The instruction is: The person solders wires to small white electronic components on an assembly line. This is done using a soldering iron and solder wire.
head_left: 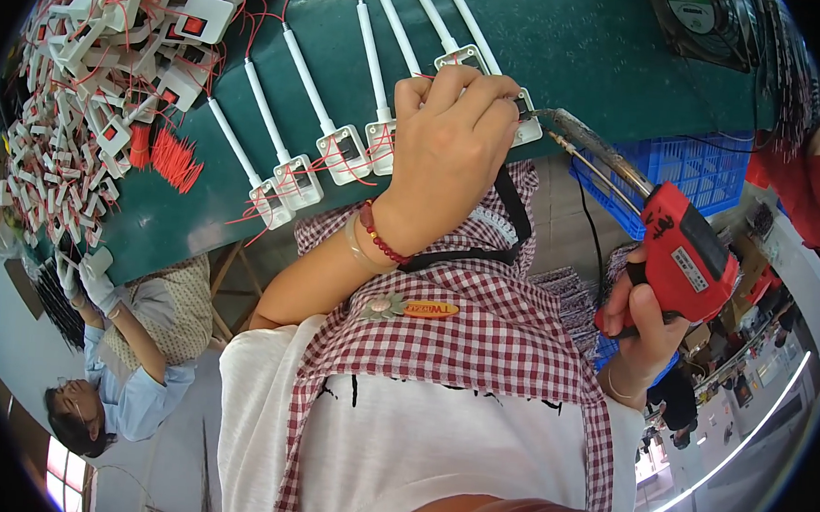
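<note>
My right hand (645, 331) is closed round the handle of a red soldering gun (681, 249). Its metal tip reaches left to the rightmost white plastic housing (528, 130) at the table's edge. Over that housing my left hand (455, 132) bends its fingers in a pinch; what they hold is hidden. Several white housings with long white tubes, such as this one (344, 154), lie in a row to the left, open side up. Thin red wires (317, 164) run out of them. My left hand covers part of the row.
A heap of white housings with red switches (123, 32) fills the table's left side, beside a bundle of short red wires (174, 159). A fan (701, 20) stands far right. Blue crates (692, 175) sit below the edge. Another person (131, 370) works at left.
</note>
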A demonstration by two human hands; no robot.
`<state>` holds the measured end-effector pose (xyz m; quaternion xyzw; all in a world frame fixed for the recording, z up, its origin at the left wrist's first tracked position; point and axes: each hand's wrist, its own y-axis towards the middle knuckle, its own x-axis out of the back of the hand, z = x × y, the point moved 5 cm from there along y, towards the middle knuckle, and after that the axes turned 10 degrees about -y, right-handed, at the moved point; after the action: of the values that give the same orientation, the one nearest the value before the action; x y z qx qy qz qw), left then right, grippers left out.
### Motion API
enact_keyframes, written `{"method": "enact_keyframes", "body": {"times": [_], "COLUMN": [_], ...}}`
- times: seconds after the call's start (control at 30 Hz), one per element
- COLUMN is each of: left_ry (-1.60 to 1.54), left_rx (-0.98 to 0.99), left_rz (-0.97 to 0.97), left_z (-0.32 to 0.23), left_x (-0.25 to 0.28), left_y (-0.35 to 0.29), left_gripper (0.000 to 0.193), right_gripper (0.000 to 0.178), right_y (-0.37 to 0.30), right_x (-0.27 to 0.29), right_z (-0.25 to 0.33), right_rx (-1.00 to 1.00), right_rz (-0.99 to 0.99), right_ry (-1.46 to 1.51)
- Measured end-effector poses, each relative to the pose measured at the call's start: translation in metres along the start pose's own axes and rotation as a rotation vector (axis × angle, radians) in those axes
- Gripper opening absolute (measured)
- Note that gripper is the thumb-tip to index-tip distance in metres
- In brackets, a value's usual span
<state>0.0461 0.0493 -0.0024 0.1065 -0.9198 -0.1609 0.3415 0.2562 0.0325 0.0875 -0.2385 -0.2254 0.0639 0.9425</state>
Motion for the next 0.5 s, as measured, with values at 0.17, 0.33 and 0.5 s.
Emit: {"method": "enact_keyframes", "body": {"times": [0.17, 0.33, 0.5], "left_ry": [-0.017, -0.034, -0.036], "left_rx": [0.005, 0.013, 0.018], "left_rz": [0.001, 0.006, 0.005], "left_z": [0.0002, 0.0012, 0.0012], "left_x": [0.0005, -0.0004, -0.0006], "left_y": [0.0011, 0.0006, 0.0010], "left_gripper": [0.007, 0.007, 0.006], "right_gripper": [0.032, 0.030, 0.030], "right_y": [0.0000, -0.0015, -0.0023], "right_x": [-0.0017, 0.0014, 0.0013], "right_z": [-0.0002, -0.0009, 0.0014], "right_rx": [-0.033, -0.093, -0.087], "right_rz": [0.007, 0.053, 0.053], "right_ry": [-0.036, 0.013, -0.006]}}
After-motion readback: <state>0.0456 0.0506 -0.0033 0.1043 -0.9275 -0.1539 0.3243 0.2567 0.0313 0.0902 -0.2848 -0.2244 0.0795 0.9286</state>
